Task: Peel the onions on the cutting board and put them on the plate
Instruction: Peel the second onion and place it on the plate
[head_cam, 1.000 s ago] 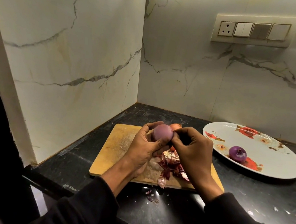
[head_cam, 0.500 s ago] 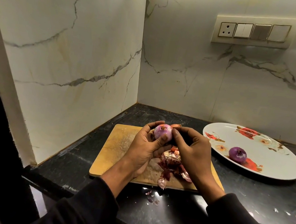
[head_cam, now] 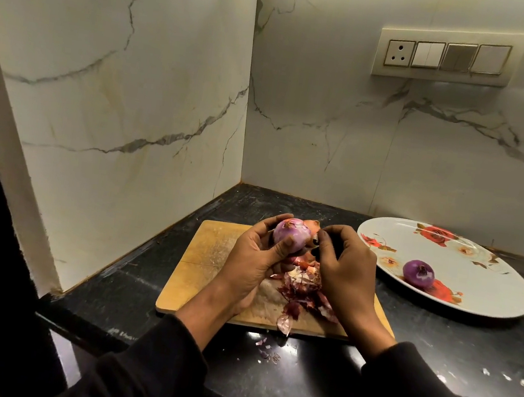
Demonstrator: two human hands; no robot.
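A pale purple, half-peeled onion (head_cam: 291, 235) is held above the rectangular wooden cutting board (head_cam: 209, 258) on the black stone counter (head_cam: 434, 347).

A heap of dry red-brown onion skins (head_cam: 303, 288) is spread on the board under the hands, part hidden by them; an unpeeled orange onion (head_cam: 312, 225) is glimpsed behind. A second peeled purple onion (head_cam: 418, 274) lies on the white oval flowered plate (head_cam: 490, 278), well to the right. Compared with a second ago, the right hand (head_cam: 344, 269) has been drawn slightly away from the held onion, which has been turned. The onion is gripped by the left hand (head_cam: 254, 260), fingers behind, thumb in front; the right fingertips are pinched together just beside it, on what cannot be told.
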